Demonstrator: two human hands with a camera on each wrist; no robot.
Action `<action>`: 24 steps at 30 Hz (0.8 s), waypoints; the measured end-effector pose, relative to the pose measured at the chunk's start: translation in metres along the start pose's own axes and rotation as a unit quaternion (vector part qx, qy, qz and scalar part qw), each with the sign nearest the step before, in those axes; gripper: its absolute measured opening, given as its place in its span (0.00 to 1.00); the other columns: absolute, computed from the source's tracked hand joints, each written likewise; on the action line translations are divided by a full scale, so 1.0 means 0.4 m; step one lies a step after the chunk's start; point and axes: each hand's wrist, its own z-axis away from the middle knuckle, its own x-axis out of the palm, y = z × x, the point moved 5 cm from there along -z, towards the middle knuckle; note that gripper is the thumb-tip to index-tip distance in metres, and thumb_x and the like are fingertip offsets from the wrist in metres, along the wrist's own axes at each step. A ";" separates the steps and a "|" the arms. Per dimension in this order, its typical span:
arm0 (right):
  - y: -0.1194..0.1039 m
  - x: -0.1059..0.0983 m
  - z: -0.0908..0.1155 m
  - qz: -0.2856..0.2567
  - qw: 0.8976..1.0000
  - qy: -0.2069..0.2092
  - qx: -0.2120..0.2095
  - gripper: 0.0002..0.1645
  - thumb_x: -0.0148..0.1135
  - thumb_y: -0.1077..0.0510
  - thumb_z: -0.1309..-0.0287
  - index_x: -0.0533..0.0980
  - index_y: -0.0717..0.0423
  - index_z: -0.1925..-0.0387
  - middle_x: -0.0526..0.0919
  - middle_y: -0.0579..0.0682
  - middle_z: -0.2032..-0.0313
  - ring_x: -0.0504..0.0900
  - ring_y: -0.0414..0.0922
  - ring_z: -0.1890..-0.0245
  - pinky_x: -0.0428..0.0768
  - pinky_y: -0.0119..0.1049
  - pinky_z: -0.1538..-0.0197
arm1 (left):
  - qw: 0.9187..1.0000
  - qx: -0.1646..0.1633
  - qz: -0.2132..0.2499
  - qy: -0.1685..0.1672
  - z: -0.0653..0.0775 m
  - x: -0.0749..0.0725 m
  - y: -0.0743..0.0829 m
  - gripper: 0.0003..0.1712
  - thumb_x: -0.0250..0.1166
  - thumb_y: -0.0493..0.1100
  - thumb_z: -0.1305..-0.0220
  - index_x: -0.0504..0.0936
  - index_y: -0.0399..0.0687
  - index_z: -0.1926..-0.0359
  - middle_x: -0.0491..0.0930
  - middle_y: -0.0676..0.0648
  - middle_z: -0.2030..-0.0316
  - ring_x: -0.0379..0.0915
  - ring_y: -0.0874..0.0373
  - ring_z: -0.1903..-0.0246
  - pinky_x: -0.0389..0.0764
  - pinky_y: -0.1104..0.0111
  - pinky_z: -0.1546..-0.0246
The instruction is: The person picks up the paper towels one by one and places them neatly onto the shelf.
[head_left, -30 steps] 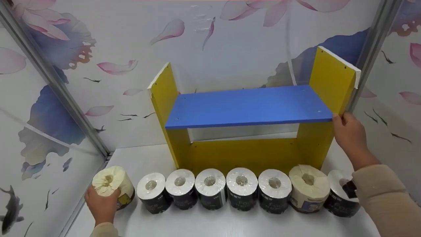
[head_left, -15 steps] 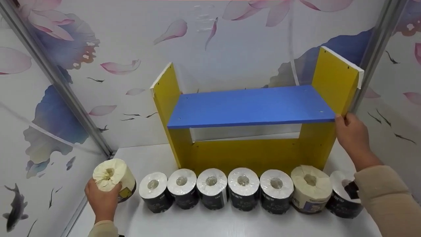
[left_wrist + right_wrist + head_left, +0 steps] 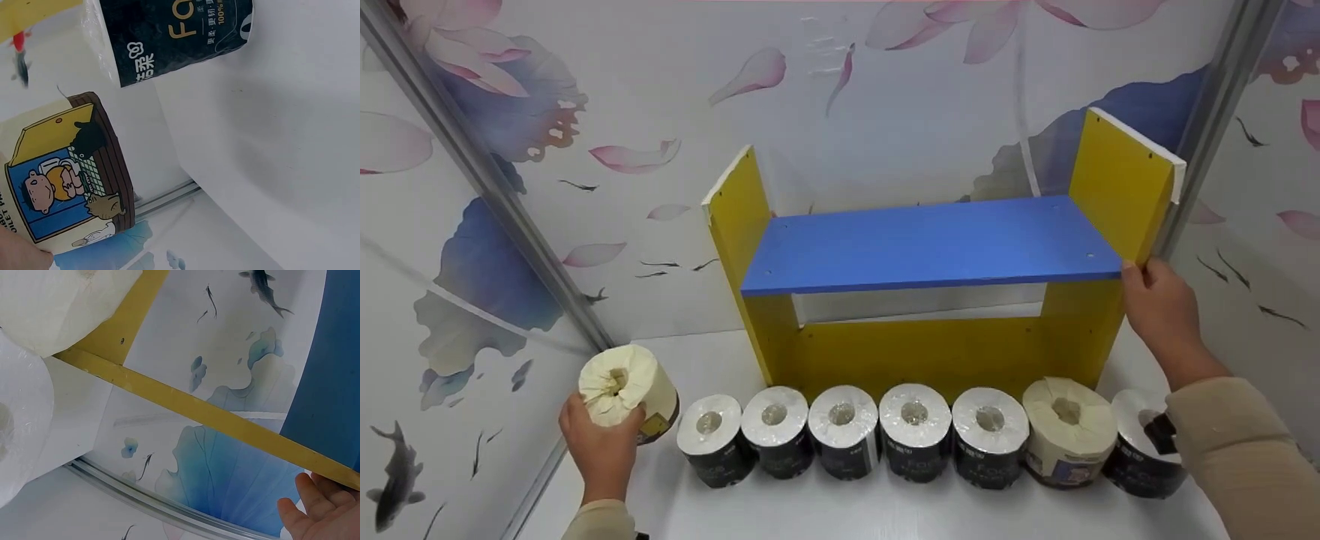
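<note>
The painted yellow-and-blue shelf [image 3: 930, 244] stands unmoved at the far side, my right hand [image 3: 1166, 311] gripping its right side. On its near side runs a row of squat rolls [image 3: 916, 456], mostly dark-sleeved with glossy film tops. At the left, my left hand [image 3: 601, 454] grasps the crumpled cream-papered roll [image 3: 649, 384], which has risen and moved farther away; I judge it mid-carry.

Seven toilet rolls [image 3: 916, 446] are lined up on the table [image 3: 810, 516] before the shelf [image 3: 930, 246]. Left of them, a single roll [image 3: 643, 384] is held in the left hand [image 3: 600, 452]; the shelf's right side is held by the right hand [image 3: 1165, 319].
</note>
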 end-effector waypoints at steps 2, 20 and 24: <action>0.001 0.000 -0.001 0.003 1.000 0.002 0.000 0.32 0.33 0.40 0.27 0.65 0.67 0.50 0.67 0.59 0.65 0.67 0.53 0.65 0.67 0.41 0.66 | 1.000 0.005 0.003 -0.002 0.001 0.002 0.011 0.49 0.72 0.32 0.55 0.57 0.30 0.33 0.55 0.30 0.35 0.53 0.36 0.36 0.56 0.44 0.36; 0.001 -0.007 -0.002 0.009 0.999 0.017 -0.028 0.28 0.33 0.42 0.28 0.65 0.64 0.59 0.65 0.57 0.71 0.66 0.51 0.71 0.66 0.41 0.70 | 0.998 0.057 0.038 -0.002 0.023 0.016 0.096 0.48 0.71 0.31 0.54 0.59 0.34 0.31 0.57 0.32 0.35 0.53 0.38 0.36 0.57 0.44 0.38; -0.002 -0.006 -0.002 0.007 0.999 0.014 -0.028 0.29 0.33 0.42 0.27 0.65 0.65 0.57 0.66 0.57 0.70 0.66 0.52 0.70 0.66 0.41 0.69 | 0.998 0.055 0.043 -0.003 0.026 0.018 0.105 0.48 0.71 0.31 0.54 0.59 0.35 0.31 0.57 0.33 0.35 0.53 0.38 0.36 0.57 0.44 0.38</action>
